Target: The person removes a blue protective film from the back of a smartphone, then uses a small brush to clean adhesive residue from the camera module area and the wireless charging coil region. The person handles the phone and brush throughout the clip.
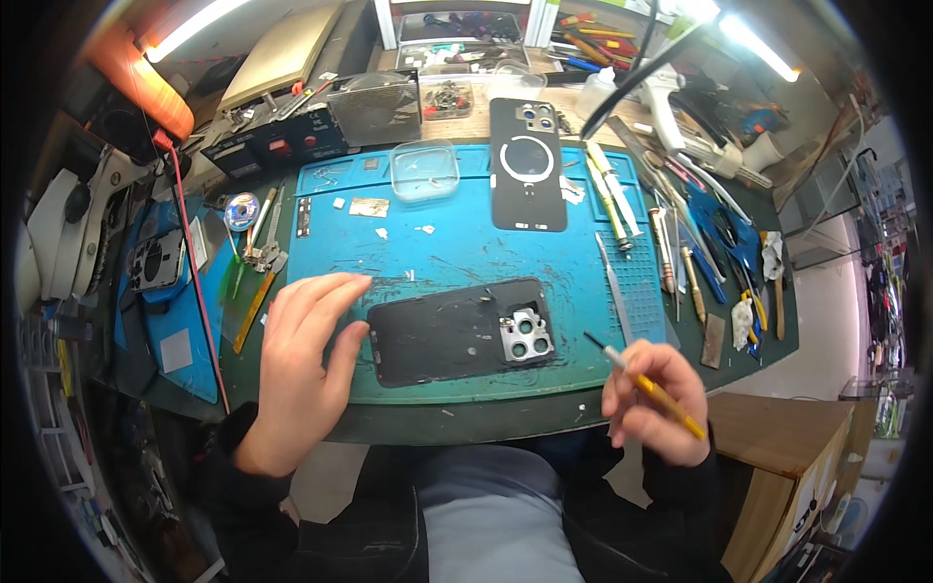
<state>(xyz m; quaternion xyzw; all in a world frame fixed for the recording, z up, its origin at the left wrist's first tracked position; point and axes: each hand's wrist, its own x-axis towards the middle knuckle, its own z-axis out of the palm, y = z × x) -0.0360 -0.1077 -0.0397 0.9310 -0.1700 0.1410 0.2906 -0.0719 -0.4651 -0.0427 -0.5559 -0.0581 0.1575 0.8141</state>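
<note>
A black phone back panel [428, 340] lies face down or up, I cannot tell which, on the blue work mat [330, 253], with a silver camera frame [528, 334] at its right end. My left hand [306, 360] hovers at the panel's left end, fingers apart and holding nothing. To the right of the panel, my right hand [661, 403] grips a slim yellow-handled tool [669, 398] with a silver collar and dark tip angled up-left toward the camera frame. Farther back, another black phone back [525, 204] with a white ring lies on the mat. A metal spudger [610, 282] rests right of the panel.
A clear plastic container [424, 173] stands at the mat's back. Tools, including pliers [748, 316], crowd the right side. A solder spool [241, 212] and a red cable [194, 272] are at left. A white glue gun [666, 112] lies back right; a wooden cabinet [777, 428] stands below right.
</note>
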